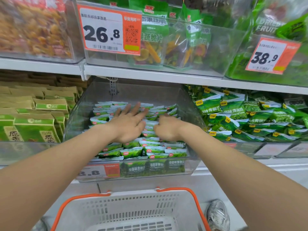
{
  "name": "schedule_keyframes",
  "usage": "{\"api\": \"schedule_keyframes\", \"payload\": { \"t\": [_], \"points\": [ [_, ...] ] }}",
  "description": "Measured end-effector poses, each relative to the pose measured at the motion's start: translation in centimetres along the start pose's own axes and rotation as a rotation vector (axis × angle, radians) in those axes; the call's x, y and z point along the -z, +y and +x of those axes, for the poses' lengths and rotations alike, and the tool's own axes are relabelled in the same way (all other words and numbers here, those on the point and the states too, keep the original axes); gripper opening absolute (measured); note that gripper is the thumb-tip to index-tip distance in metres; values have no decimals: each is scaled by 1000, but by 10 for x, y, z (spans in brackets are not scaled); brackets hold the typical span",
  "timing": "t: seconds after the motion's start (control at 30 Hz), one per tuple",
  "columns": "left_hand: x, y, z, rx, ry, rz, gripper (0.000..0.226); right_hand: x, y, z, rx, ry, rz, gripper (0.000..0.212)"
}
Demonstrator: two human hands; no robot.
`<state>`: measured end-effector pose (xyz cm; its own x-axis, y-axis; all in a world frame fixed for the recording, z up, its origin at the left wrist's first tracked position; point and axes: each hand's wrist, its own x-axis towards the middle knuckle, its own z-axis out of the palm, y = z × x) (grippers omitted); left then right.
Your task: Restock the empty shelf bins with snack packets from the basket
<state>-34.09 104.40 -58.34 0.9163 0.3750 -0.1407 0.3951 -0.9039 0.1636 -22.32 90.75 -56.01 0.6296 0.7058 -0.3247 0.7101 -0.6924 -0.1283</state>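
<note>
Two glossy side walls of clear plastic bin (78,114) close in work space; white shelf edge (150,75) low above, open room toward back.
Left hand (128,124) flat, fingers straight and spread, pressing on snack packets (133,152).
Right hand (168,129): fingers curled down among packets; grip cannot tell.
Packets small, green, crinkly, pillow-shaped, piled to front rim.
White perforated basket (133,207), orange handles (197,205), below bin.

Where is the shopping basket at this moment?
In the head view, the basket sits at bottom centre, below the clear bin of green snack packets.
</note>
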Motion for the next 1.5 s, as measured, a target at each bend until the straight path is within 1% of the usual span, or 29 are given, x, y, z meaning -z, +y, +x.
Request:
{"api": "schedule_keyframes", "payload": {
  "t": [0.03, 0.07, 0.1, 0.13, 0.2, 0.23, 0.3, 0.33, 0.37, 0.4, 0.43, 0.47, 0.5, 0.53, 0.6, 0.63, 0.7, 0.8, 0.83, 0.97, 1.03, 1.1, 1.13, 1.2, 1.23, 1.3, 1.37, 1.43, 1.5],
  "points": [
    [2, -3, -4, 41, 40, 16, 65, 4, -2, -2, 27, 128, -45, 37],
    [2, -4, -8, 90, 55, 65, 71, 7, -3, -1, 41, 244, -125, 27],
    [0, -7, -12, 128, 34, 118, 77, 8, -3, 0, 47, 289, -179, 25],
    [-1, -9, -14, 146, -12, 148, 83, 7, -3, 2, 50, 247, -199, 22],
    [-2, -17, -15, 139, -104, 130, 86, 1, -2, 12, 20, 126, -150, 31],
    [-1, -21, -14, 126, -129, 101, 82, 1, -1, 17, 8, 96, -89, 35],
    [0, -26, -11, 104, -160, 60, 72, 3, 2, 26, -5, 72, -6, 34],
    [0, -27, -10, 94, -169, 58, 68, 5, 0, 24, -16, 87, 27, 31],
    [0, -28, -9, 89, -181, 61, 65, 5, -3, 20, -29, 141, 60, 24],
    [0, -27, -9, 86, -189, 66, 63, 4, -7, 17, -21, 235, 47, 14],
    [0, -26, -10, 87, -186, 67, 63, 3, -13, 13, -18, 368, 15, 21],
    [0, -23, -11, 95, -170, 66, 64, 1, -21, 8, 10, 461, -33, 34],
    [-1, -19, -14, 113, -138, 73, 67, -3, -30, 4, 59, 484, -62, 42],
    [-1, -13, -18, 153, -92, 100, 71, -9, -37, 2, 107, 432, -74, 48],
    [-2, -3, -23, 301, -15, 174, 81, -18, -44, 4, 140, 194, -51, 67],
    [-3, -1, -26, 366, -17, 180, 84, -23, -41, 8, 147, 107, -57, 74],
    [-4, -5, -29, 413, -71, 144, 87, -27, -33, 18, 165, 42, -64, 77],
    [-1, -18, -36, 394, -138, 15, 90, -30, -27, 24, 178, 5, -46, 76],
    [0, -21, -38, 367, -142, 6, 90, -29, -26, 23, 184, -5, -41, 76],
    [-2, -27, -45, 303, -102, -10, 88, -14, -23, 6, 199, -13, 45, 71],
    [0, -23, -52, 299, -41, -7, 85, -5, -25, -10, 158, 8, -21, 74],
    [5, -10, -62, 330, -15, 7, 82, 2, -26, -28, 137, -58, -146, 87],
    [7, -3, -67, 333, -48, 13, 82, 5, -25, -35, 142, -123, -183, 94],
    [8, 1, -77, 288, -193, 2, 84, 10, -18, -44, 176, -254, -233, 106],
    [8, 0, -80, 259, -256, -27, 85, 8, -13, -46, 198, -287, -246, 110],
    [12, -6, -83, 235, -326, -83, 90, 1, -4, -45, 240, -281, -231, 111],
    [15, -8, -80, 230, -371, -45, 100, -7, 2, -42, 268, -246, -190, 107],
    [16, -7, -75, 223, -396, 8, 107, -11, 7, -38, 299, -208, -110, 107],
    [18, -4, -72, 229, -391, 11, 110, -12, 9, -34, 341, -126, -35, 110]
  ]
}}
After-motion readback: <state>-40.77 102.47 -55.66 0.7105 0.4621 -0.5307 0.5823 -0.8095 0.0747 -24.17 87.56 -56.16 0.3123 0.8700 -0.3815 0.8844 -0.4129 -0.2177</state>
